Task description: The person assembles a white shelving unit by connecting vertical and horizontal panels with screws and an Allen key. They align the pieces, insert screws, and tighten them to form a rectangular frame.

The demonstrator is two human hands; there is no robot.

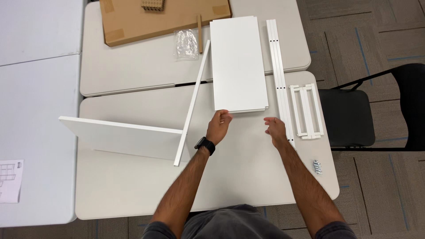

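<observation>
A stack of white rectangular panels [238, 62] lies flat across two pale tables. My left hand [219, 126], with a black watch at its wrist, touches the stack's near left corner with curled fingers. My right hand [275, 129] hovers just off the near right corner, fingers apart and holding nothing. To the left, a joined white assembly [128, 137] stands on edge: one wide board meets a tall thin panel [193, 102] at a right angle.
Long white rails [280, 75] and shorter white strips [306, 110] lie right of the stack. Metal screws [317, 167] sit near the table's right edge. A cardboard sheet [150, 20], plastic bag [186, 44], black chair [354, 115] and printed sheet [9, 179] surround them.
</observation>
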